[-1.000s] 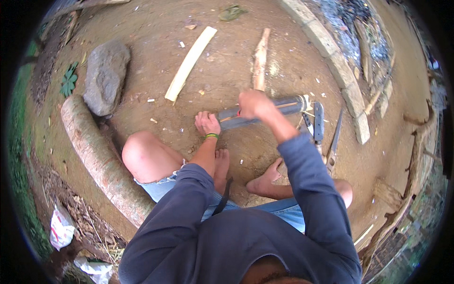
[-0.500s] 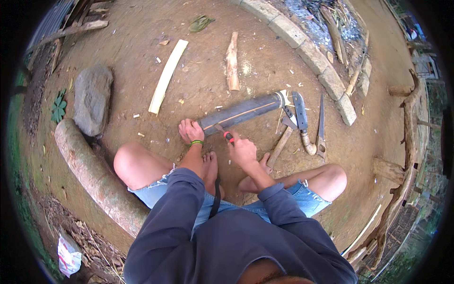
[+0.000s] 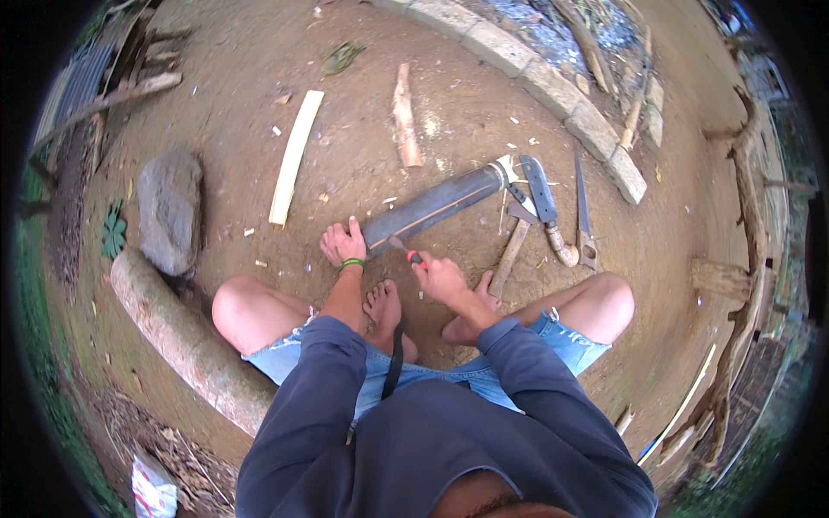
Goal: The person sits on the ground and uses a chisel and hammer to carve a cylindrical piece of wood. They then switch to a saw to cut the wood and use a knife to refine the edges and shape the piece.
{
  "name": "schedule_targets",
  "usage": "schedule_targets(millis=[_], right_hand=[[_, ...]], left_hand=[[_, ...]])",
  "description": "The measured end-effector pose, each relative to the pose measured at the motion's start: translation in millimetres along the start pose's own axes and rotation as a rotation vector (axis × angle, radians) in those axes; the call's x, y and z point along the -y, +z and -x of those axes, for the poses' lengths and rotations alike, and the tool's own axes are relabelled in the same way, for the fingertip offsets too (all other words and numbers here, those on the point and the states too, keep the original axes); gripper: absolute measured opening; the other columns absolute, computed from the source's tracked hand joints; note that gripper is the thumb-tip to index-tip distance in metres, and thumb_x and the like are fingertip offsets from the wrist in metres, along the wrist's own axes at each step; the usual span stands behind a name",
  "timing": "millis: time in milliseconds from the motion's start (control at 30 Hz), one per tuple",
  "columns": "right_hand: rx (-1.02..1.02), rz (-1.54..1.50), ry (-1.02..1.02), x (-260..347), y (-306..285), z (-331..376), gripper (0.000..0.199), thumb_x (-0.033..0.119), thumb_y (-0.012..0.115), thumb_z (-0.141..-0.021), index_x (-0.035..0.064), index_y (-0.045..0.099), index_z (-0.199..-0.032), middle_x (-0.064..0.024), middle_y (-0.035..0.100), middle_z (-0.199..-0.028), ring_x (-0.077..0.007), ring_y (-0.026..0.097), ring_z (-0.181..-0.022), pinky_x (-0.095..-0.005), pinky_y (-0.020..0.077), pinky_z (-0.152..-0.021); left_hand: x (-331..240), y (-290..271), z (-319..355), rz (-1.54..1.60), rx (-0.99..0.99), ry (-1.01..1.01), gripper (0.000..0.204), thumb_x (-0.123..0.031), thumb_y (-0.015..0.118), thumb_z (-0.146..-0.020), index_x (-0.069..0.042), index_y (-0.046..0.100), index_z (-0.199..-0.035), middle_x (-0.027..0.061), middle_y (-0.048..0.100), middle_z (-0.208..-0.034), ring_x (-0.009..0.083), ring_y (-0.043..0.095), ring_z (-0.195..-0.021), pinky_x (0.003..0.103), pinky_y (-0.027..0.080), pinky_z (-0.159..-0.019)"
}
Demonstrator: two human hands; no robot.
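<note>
A long dark grey tube (image 3: 436, 210) lies slanted on the bare earth, with a thin light-brown line running along it and a pale, frayed far end. My left hand (image 3: 343, 243), a green band at its wrist, grips the tube's near left end with the thumb raised. In my right hand (image 3: 442, 281) is a small tool with a red-and-black handle (image 3: 414, 256). Its short metal blade (image 3: 396, 243) meets the tube's lower edge, close to my left hand. The blade's exact shape is too small to tell.
Right of the tube lie a hatchet (image 3: 513, 246), a large dark-bladed knife (image 3: 540, 192) and a handsaw (image 3: 585, 216). Beyond are a pale wood strip (image 3: 296, 160) and a stick (image 3: 403, 116). A rock (image 3: 170, 211) and a log (image 3: 186, 337) flank my left knee; concrete blocks (image 3: 553, 91) curve around ashes.
The whole view has shifted slightly. My left thumb has lifted away from the other fingers. The tool's blade has slid a little toward me, to the tube's lower edge.
</note>
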State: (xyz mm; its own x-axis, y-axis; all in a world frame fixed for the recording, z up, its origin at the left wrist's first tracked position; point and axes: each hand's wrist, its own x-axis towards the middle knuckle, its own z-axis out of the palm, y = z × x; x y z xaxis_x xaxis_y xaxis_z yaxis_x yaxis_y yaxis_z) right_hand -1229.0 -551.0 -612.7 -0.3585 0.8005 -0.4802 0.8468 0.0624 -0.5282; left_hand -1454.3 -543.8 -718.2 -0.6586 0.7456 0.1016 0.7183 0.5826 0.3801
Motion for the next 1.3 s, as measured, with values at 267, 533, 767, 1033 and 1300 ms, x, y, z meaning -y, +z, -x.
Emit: schedule_targets(millis=[267, 533, 767, 1033, 1300], right_hand=[[0.016, -0.032, 0.041, -2.9, -5.4, 2.2, 0.038, 0.037, 0.052, -0.096, 0.009, 0.059, -0.12, -0.0251, 0.069, -0.088, -0.0446, 0.068, -0.083, -0.0543, 0.0542, -0.075], [0.394, -1.342, 0.373, -55.8, 16.7, -17.8, 0.037, 0.027, 0.056, -0.09, 0.003, 0.065, -0.116, -0.0129, 0.068, -0.082, -0.0195, 0.064, -0.07, -0.0345, 0.0535, -0.066], [-0.797, 0.16, 0.843, -93.5, 1.7, -20.9, 0.056, 0.032, 0.07, -0.077, -0.0007, 0.058, -0.121, -0.0259, 0.059, -0.112, -0.0381, 0.061, -0.105, -0.0476, 0.0498, -0.088], [-0.622, -0.767, 0.882, -219.3, 19.2, -38.0, 0.057, 0.029, 0.071, -0.081, -0.0002, 0.047, -0.124, -0.0255, 0.068, -0.105, -0.0403, 0.068, -0.098, -0.0496, 0.0518, -0.088], [-0.627, -0.218, 0.467, -128.7, -98.1, -2.4, 0.045, 0.023, 0.07, -0.086, 0.0073, 0.046, -0.122, -0.0272, 0.067, -0.093, -0.0466, 0.066, -0.09, -0.0534, 0.0526, -0.08]], left_hand=[[-122.2, -16.6, -2.8, 0.112, 0.499, 0.438, 0.083, -0.064, 0.068, -0.076, -0.003, 0.055, -0.129, 0.0203, 0.053, -0.13, 0.0372, 0.047, -0.124, 0.051, 0.034, -0.107], [-154.3, -29.6, 34.8, 0.136, 0.106, 0.258, 0.08, -0.043, 0.089, -0.06, 0.0, 0.053, -0.117, 0.0235, 0.053, -0.114, 0.0424, 0.049, -0.111, 0.05, 0.038, -0.097], [-60.2, 15.9, 102.8, 0.752, 0.63, -0.854, 0.069, -0.035, 0.083, -0.074, 0.001, 0.042, -0.115, 0.0182, 0.052, -0.103, 0.0334, 0.054, -0.094, 0.052, 0.045, -0.092], [-117.6, -37.9, 84.3, 1.029, 0.95, -1.075, 0.013, -0.01, 0.056, -0.095, -0.003, 0.049, -0.086, 0.0082, 0.053, -0.066, 0.0226, 0.055, -0.052, 0.041, 0.05, -0.047], [-85.4, -46.3, 60.0, 0.938, 0.983, -0.992, 0.022, -0.017, 0.059, -0.097, -0.005, 0.05, -0.08, 0.0046, 0.05, -0.06, 0.0192, 0.051, -0.044, 0.037, 0.046, -0.04]])
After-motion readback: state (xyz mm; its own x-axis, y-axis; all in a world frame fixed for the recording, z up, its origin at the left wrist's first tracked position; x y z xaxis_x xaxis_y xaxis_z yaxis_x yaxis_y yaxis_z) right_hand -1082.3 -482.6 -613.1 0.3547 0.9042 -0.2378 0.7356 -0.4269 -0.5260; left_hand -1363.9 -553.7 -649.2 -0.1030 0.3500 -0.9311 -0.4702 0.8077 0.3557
